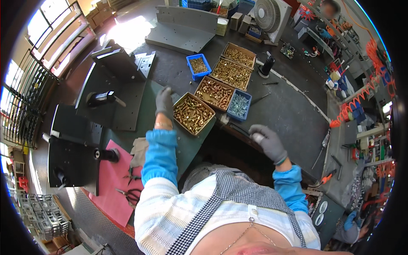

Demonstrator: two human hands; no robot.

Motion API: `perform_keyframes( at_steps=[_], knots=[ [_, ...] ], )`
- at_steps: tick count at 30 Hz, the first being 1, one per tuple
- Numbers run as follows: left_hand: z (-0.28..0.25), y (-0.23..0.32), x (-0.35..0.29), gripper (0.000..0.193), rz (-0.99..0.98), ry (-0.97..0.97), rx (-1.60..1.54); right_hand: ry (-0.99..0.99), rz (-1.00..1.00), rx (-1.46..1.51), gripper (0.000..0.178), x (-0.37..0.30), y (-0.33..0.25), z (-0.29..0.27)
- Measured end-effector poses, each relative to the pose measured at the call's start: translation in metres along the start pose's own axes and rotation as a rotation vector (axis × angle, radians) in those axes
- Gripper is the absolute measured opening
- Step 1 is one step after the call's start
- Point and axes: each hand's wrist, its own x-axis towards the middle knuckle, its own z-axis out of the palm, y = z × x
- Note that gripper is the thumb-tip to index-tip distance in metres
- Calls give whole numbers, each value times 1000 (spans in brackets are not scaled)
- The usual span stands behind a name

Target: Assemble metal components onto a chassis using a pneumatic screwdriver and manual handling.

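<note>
My left hand [164, 103], in a grey glove, is raised over the green mat just left of an open carton of brass fittings [193, 114]. Its fingers are bunched together, and whatever they may hold is too small to make out. My right hand [270, 143], also gloved in grey, hovers by the near edge of the dark bench with bent fingers. A small white patch shows at its fingertips; I cannot tell if this is a held piece or part of the glove. Beyond the hands lie a carton of copper-coloured fittings [214, 92] and a blue bin of small silvery parts [239, 105].
Dark metal housings [123, 102] stand at left, beside pink sheeting [114, 178] with scissors [131, 194]. Farther back are a small blue tray [198, 66], a grey metal panel [182, 32] and a fan [272, 19]. A screwdriver [324, 144] lies at right.
</note>
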Motion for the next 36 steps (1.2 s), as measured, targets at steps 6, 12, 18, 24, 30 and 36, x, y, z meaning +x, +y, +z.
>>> perform_keyframes(
  at_steps=[6, 12, 18, 24, 30, 36],
  knots=[
    [13, -3, 152, 33, 82, 176, 350, -134, -68, -90, 31, 134, -81, -55],
    [8, -22, 194, 35, 135, 280, 693, -302, -319, -284, 34, 331, -127, -83],
    [25, -41, 173, 24, 434, 469, 1106, -137, -433, -458, 38, 575, -113, -70],
    [38, -32, 176, 19, 552, 443, 1152, 120, -305, -769, 45, 759, -114, -40],
    [36, -28, 187, 20, 581, 432, 1127, 169, -258, -1152, 42, 845, -105, 0],
    [40, -27, 191, 20, 562, 399, 1077, -7, -208, -1200, 66, 871, -92, -4]
  ],
)
